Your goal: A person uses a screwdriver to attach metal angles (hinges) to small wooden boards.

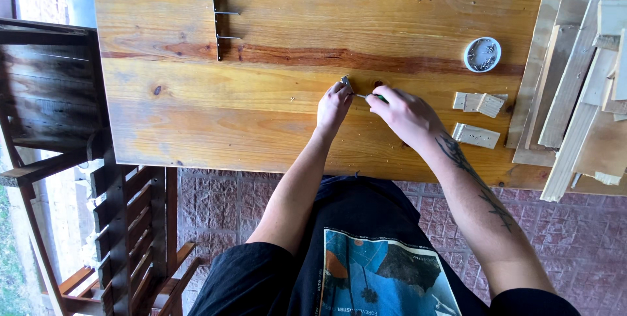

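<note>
Two hands meet on the counter (274,113): the left hand (334,105) pinches a small metal bracket (345,81), and the right hand (405,115) grips a green-handled screwdriver (369,96) pointing leftward at it.

an outdoor woodworking spot: plank table (196,94), stacked offcuts (588,81) (brick paving below).

L hand (334,106) pinches small metal bracket (345,81) on wooden counter (274,113); R hand (403,115) grips green-handled screwdriver (373,97) w/ tip at it.
</note>
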